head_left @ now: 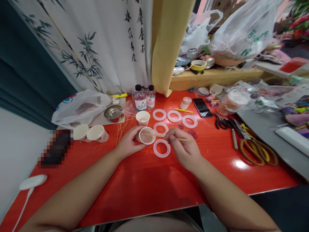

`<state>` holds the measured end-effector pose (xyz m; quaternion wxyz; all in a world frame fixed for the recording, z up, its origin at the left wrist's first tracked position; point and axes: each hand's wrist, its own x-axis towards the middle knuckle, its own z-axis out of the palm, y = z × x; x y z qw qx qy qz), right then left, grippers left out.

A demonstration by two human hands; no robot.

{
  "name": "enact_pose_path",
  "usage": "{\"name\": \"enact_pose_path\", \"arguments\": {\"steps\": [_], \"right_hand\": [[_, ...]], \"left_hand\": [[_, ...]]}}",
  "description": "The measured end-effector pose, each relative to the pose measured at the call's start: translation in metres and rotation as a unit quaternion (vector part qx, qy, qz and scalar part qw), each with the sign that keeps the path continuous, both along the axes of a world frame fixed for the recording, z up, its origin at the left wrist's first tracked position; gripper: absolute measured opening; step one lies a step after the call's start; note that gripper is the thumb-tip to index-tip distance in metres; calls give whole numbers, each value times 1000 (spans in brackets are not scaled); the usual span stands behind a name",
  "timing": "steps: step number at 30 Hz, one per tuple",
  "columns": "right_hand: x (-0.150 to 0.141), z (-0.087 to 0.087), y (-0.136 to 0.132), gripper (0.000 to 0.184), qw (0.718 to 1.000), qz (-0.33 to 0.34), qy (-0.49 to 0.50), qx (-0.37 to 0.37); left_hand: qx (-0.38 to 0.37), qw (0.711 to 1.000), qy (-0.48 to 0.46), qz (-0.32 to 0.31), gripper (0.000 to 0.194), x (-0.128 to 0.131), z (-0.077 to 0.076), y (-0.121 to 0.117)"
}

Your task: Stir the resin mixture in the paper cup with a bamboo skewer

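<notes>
Liquid (145, 138), translucent and faintly pinkish, lies in a white paper cup (138, 138) with a round, rolled rim; a slender, pale stick (186, 140), apparently wooden, crosses that rim from the right. Beside the cup are five flat rings (162, 155) of milky pink, semi-translucent material, smooth and each with a circular opening. Behind it stand a second paper cup (143, 122) and two clear, black-capped bottles, labelled A (140, 104) and B (151, 102). A shallow bowl (113, 118) of shiny metal sits farther left. All rest on a glossy red tabletop (140, 190), which also bears a dark smartphone (202, 108) and, near the right edge, large scissors (242, 131) with bronze-toned handles. At the rear hangs a white curtain (108, 38) printed with bamboo and characters, next to a plain yellow drape (166, 42). The left hand (129, 143) curves around the near-left side of the cup, thumb low and forefinger high, steadying it on the table. The right hand (183, 149) pinches the stick between thumb and bent fingers, knuckles upward, forearm slanting in from the lower right.
</notes>
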<state>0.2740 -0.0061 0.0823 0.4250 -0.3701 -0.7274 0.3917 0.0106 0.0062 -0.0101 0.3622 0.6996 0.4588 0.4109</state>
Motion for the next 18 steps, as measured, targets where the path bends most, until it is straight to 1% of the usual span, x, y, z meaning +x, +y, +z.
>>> {"name": "enact_pose_path", "arguments": {"steps": [4,8,11,14,18], "right_hand": [[0,0,0,20,999,32,-10,18],[1,-2,3,20,998,35,-20,58],[2,-2,3,23,998,47,-7,48],[2,-1,2,23,998,37,-11,51],[2,-1,1,23,997,61,-1,55]], "left_hand": [[0,1000,-9,-4,72,1,1,0],[2,1000,-5,-8,72,1,1,1],[0,1000,-5,-8,71,1,1,1],[-4,1000,-3,-7,70,1,1,1],[-1,1000,-3,-9,70,1,3,0]]}}
